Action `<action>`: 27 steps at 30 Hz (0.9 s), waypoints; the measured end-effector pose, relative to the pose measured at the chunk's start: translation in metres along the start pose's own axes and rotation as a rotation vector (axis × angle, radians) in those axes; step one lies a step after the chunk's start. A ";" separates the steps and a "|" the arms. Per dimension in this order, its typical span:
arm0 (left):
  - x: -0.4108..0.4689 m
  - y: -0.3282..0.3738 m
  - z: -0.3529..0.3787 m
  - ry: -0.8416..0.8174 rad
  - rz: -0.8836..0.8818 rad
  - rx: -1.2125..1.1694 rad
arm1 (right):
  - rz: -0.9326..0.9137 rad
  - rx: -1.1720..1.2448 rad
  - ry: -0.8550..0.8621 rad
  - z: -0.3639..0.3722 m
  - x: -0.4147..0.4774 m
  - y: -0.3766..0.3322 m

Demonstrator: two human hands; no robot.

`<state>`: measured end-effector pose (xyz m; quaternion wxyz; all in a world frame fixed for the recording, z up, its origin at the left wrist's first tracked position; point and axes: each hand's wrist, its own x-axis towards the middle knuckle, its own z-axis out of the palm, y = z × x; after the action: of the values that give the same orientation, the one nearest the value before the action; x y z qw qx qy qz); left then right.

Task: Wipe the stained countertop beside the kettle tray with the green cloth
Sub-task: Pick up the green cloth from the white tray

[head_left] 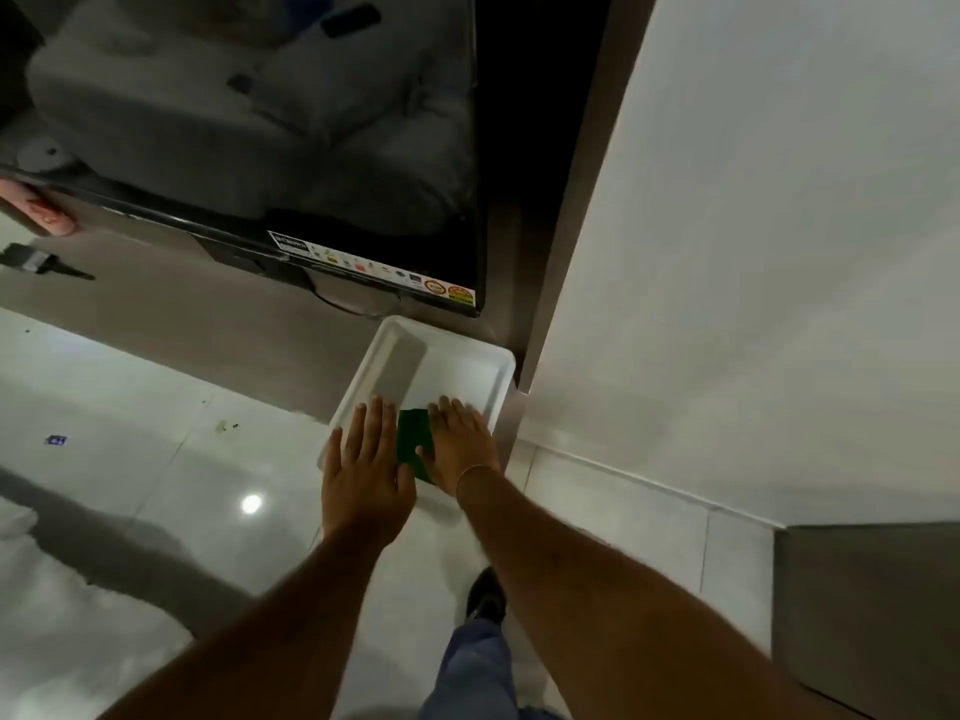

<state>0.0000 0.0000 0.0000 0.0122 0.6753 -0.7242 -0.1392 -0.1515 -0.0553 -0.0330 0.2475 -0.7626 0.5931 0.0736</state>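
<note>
A dark green cloth [413, 441] lies flat in the near end of a white rectangular tray [452, 345]. The tray sits on a grey countertop [182, 314], close to its right end. My left hand [363, 475] is spread flat over the tray's near left corner, just left of the cloth, holding nothing. My right hand [462, 439] lies flat with its fingers apart on the cloth's right edge, and its thumb rests on the cloth. No kettle is in view. I cannot make out a stain on the counter.
A large black television [260, 122] stands on the counter behind the tray. A black brush-like object [41, 262] and a pink item [47, 215] lie at the far left. A white wall [753, 252] closes the right side. Below are glossy floor tiles [156, 485] and my shoe [485, 595].
</note>
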 end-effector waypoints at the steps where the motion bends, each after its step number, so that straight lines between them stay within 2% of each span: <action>1: 0.000 -0.004 0.002 -0.015 -0.009 0.010 | -0.018 -0.041 0.005 0.002 0.005 0.001; 3: 0.003 -0.008 0.009 -0.022 -0.026 0.007 | -0.038 -0.101 -0.020 0.000 0.014 0.005; 9: 0.007 -0.010 0.014 0.008 -0.001 0.034 | 0.051 0.025 -0.092 -0.025 0.031 -0.010; 14: 0.017 0.000 0.004 0.018 -0.018 0.010 | 0.154 0.296 -0.177 -0.039 0.033 -0.003; 20: 0.014 0.028 -0.013 0.065 0.036 -0.070 | 0.178 0.538 -0.089 -0.059 0.007 0.004; 23: 0.013 0.050 -0.025 0.086 0.085 -0.116 | 0.193 0.798 -0.042 -0.074 -0.017 0.015; 25: 0.013 0.071 -0.033 0.115 0.169 -0.137 | 0.219 0.815 0.019 -0.090 -0.039 0.030; 27: 0.015 0.094 -0.037 0.125 0.255 -0.118 | 0.255 0.719 0.126 -0.104 -0.064 0.051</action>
<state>-0.0853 -0.0170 0.0539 0.1145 0.5832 -0.7925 -0.1368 -0.2368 -0.0571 0.0686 0.4509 -0.5505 0.6850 -0.1559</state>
